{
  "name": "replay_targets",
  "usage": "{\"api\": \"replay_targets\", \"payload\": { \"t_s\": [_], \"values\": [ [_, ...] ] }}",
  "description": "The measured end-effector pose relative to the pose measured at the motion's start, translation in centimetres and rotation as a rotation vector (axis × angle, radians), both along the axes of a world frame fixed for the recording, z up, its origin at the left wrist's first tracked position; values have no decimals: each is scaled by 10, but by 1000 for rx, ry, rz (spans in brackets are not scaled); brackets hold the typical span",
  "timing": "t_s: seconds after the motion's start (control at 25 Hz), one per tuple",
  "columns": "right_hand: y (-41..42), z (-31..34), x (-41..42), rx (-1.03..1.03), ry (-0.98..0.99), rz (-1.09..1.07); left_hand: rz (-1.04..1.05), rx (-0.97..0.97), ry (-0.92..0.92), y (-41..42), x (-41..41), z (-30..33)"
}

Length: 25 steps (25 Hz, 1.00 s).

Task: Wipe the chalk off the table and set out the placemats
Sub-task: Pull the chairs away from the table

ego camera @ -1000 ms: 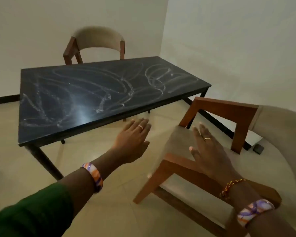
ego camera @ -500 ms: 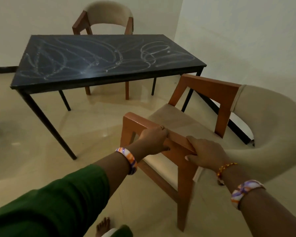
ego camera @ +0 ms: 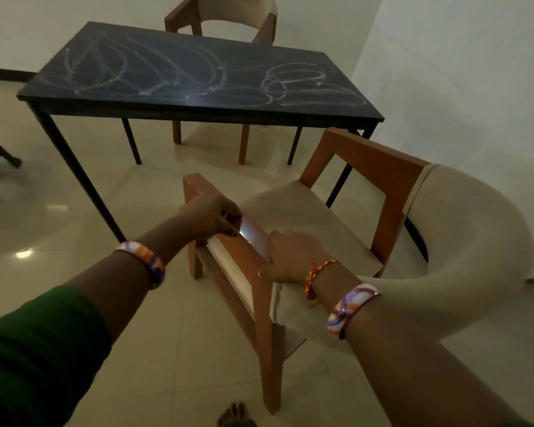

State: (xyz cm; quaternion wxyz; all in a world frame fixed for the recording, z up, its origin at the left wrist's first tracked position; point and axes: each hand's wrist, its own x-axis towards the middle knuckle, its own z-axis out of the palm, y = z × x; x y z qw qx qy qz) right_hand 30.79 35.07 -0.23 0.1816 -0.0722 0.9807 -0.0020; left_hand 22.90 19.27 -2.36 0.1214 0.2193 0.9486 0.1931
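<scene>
A black table (ego camera: 336,117) covered in white chalk scribbles (ego camera: 173,75) stands on the tiled floor (ego camera: 84,211).

Both hands (ego camera: 208,215) (apparently gripping) on chair armrest (ego camera: 250,234)

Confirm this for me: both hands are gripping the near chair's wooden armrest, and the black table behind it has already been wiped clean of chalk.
Not quite. The left hand and right hand do grip the near chair's armrest, but the black table has not been wiped: the head view shows white chalk scribbles looping across its top.
</scene>
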Motion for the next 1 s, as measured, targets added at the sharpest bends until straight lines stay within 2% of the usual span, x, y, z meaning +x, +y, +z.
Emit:
{"api": "replay_targets", "payload": {
  "t_s": [0.12,0.28,0.48,0.6,0.72,0.8,0.92,1.0],
  "values": [
    [13,4,2,-55,-52,91,63,-74,-31,8,7,12],
    [32,17,19,-15,-124,215,198,-115,-36,34,44,24],
    [88,40,39,-26,-246,373,519,295,-70,95,114,27],
    [136,52,49,-5,-284,427,904,649,-83,139,141,21],
    [200,57,57,-144,-353,350,1193,785,-136,179,153,12],
    [251,58,64,-196,-226,380,1343,816,-164,196,157,12],
    [312,42,72,-205,296,537,1453,930,-193,199,154,16],
    [329,22,69,-253,565,600,1459,938,-187,195,149,16]
  ]
}}
